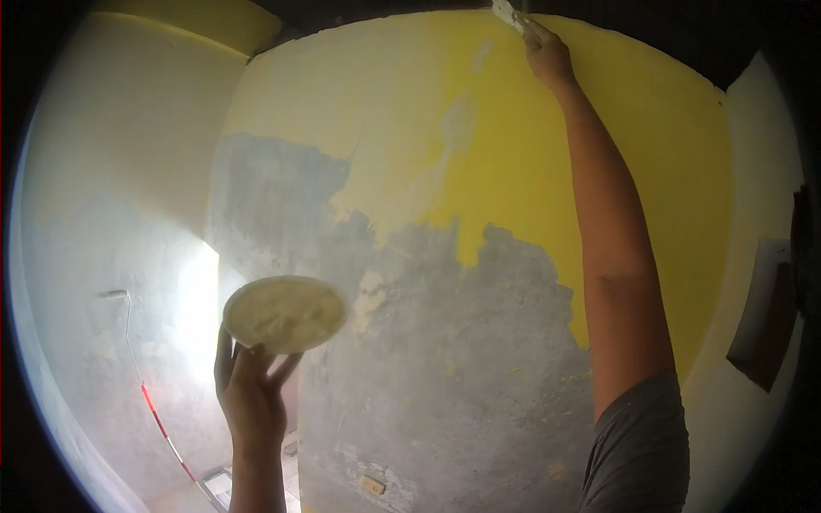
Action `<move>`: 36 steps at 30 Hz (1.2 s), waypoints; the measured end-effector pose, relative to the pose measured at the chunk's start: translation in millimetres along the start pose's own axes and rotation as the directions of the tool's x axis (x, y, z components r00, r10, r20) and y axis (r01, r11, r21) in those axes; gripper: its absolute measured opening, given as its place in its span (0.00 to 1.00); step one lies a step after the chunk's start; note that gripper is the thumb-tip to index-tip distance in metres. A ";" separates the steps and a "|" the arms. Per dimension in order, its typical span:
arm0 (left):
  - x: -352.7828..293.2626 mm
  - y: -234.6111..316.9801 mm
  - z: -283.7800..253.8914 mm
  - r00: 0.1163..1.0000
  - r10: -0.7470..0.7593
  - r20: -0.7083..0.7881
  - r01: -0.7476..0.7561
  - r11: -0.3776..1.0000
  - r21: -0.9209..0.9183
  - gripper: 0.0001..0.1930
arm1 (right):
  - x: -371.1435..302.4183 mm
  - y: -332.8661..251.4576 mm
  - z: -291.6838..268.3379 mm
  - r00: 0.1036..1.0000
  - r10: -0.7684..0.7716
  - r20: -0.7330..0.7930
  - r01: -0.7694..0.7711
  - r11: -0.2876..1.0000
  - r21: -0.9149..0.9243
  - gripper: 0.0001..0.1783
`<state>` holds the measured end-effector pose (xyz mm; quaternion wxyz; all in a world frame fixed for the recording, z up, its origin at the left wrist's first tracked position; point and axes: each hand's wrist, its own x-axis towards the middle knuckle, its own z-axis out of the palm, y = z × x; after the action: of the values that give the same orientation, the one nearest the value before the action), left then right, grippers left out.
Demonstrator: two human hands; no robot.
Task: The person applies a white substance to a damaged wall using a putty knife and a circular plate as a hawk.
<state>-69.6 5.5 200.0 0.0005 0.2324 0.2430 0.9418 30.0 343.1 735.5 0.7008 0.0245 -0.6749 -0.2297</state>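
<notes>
My left hand (252, 398) is raised at the lower left, its fingers spread under a round, shallow plate (227, 313) and gripping it from below. Pale, lumpy putty (286, 312) covers the plate's top. High up at the wall's top edge, my right hand (549, 56) is closed round a flat putty knife (510, 15) smeared with white. Its far end runs out of the picture, so I cannot make out the whole tool. The wall (505, 154) before me is yellow above, whitish at upper left and rough grey below.
A paint roller on a red and white pole (156, 417) leans against the left wall (94, 342). An electrical outlet (371, 485) sits low in the grey plaster. A brown and grey panel (761, 325) is at the right wall. Bright light falls in at the left corner.
</notes>
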 end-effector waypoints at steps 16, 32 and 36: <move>-10.0 -36.6 -13.9 0.995 -0.093 -0.034 0.093 0.996 0.005 0.31 | 0.0 -1.9 24.7 0.964 -0.198 0.180 0.262 0.838 -0.479 0.31; -16.3 -66.9 -26.1 0.986 -0.164 -0.010 0.164 0.986 -0.004 0.39 | 11.2 -39.7 16.9 0.920 -0.100 0.379 0.331 0.714 -0.616 0.26; -19.6 -64.0 -26.5 0.981 -0.195 -0.027 0.195 0.981 -0.005 0.39 | 0.8 -62.2 -2.5 0.879 -0.006 0.477 0.322 0.745 -0.585 0.20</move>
<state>-70.9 47.6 141.5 0.0896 0.1945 0.2633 0.9406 14.4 286.6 714.6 0.4680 -0.2115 -0.6898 -0.5103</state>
